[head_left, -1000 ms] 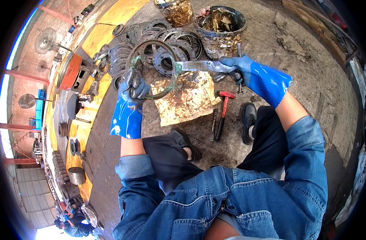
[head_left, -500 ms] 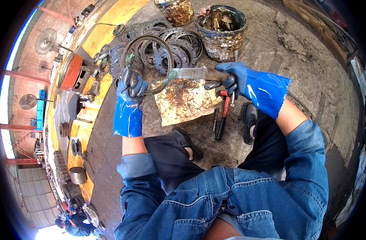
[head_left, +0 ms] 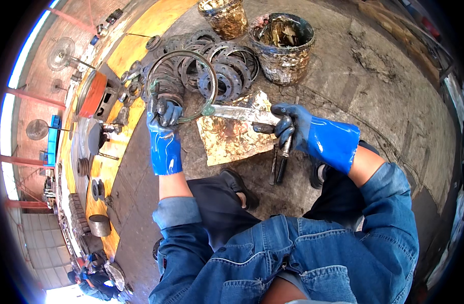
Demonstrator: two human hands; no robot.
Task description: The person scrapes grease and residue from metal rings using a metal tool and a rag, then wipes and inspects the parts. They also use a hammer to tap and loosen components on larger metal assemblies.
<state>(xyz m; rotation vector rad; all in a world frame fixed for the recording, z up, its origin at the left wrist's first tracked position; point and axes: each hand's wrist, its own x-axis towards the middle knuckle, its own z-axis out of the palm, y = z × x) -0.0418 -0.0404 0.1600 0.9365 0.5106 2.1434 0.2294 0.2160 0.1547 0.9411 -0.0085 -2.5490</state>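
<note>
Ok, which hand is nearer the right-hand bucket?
Right. The right hand is below the bucket in the picture; the left hand, holding the ring, is farther off, down and to its left.

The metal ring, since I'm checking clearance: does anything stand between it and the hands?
Nothing visible does at the left hand, which grips the metal ring directly. Between the right hand and the ring lies only the flat blade that hand holds, tip at the rim.
</note>
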